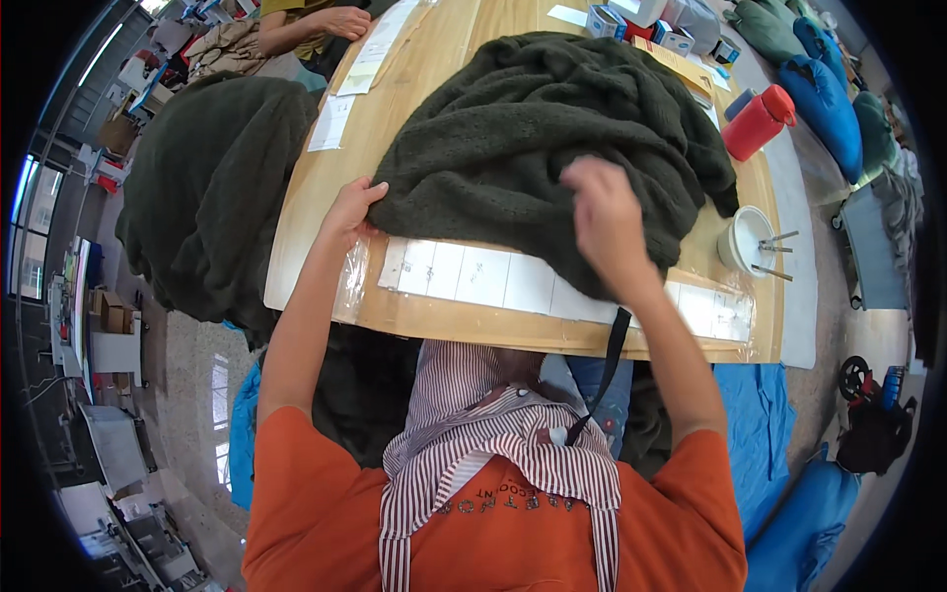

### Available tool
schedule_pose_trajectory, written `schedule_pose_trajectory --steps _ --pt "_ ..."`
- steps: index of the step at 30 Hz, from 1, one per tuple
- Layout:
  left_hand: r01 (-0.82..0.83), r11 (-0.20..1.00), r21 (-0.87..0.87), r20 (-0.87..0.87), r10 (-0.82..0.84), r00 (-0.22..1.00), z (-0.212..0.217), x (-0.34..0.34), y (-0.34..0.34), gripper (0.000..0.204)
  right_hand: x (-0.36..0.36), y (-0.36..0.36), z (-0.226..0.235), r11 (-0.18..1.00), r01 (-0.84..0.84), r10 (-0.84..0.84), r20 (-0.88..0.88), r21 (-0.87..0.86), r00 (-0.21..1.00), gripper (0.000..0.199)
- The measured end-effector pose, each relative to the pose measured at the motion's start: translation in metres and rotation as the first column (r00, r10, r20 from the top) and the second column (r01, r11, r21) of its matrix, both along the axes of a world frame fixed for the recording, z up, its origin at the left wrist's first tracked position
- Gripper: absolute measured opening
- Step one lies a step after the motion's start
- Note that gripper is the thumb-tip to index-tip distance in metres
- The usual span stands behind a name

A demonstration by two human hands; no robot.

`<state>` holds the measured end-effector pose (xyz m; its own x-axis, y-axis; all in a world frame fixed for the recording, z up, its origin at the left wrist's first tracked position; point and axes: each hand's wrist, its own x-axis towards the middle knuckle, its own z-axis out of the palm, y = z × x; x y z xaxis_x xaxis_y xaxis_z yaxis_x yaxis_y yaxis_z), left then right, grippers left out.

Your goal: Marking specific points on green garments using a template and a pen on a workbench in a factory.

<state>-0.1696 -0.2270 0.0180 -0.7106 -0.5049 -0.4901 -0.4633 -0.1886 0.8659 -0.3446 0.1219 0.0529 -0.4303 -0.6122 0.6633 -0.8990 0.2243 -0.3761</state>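
A dark green knitted sweater (533,138) lies in loose folds across the wooden table (296,257), with what looks like a sleeve hanging toward the right. My left hand (353,207) pinches the sweater's near left corner between thumb and fingers. Above its near right part is my right hand (604,215), smeared by motion, with its fingers seemingly curled; whether it touches the knit does not show. Below my right wrist a black strap (614,350) runs from the table edge down to my striped apron (493,464).
A ruled white strip (483,276) is taped along the near edge. To the right stand a red bottle (758,122) and a white tub (747,242) holding metal tools. Small boxes (674,39) sit at the back. A dark green knit pile (212,187) rises left; another person's hand (340,22) rests far left.
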Motion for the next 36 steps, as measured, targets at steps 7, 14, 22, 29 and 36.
schedule_pose_trajectory --steps 7,14,22,29,36 --pt "0.051 0.999 0.020 -0.158 -0.047 0.986 0.009 0.022 0.010 0.016 0.045 0.043 -0.036 0.948 0.164 -0.168 -0.008 0.274 0.986 0.037" --pt "0.062 0.967 0.246 -0.229 -0.004 0.973 0.004 0.039 0.051 0.017 0.039 0.117 -0.044 0.938 0.186 -0.206 0.036 0.293 0.978 0.038" --pt "0.083 0.992 0.091 -0.133 -0.070 0.989 -0.001 0.054 0.076 0.020 0.044 0.132 -0.047 0.911 0.295 -0.301 -0.022 0.287 0.953 0.036" --pt "-0.085 0.620 -0.780 -0.107 0.002 0.994 -0.003 0.078 0.097 0.025 0.085 0.161 -0.017 0.928 0.327 -0.349 0.112 0.179 0.930 0.033" --pt "0.330 0.944 0.022 0.022 -0.331 0.943 0.038 0.177 0.196 0.003 0.174 0.226 -0.009 0.972 -0.064 -0.228 0.974 0.227 -0.012 0.035"
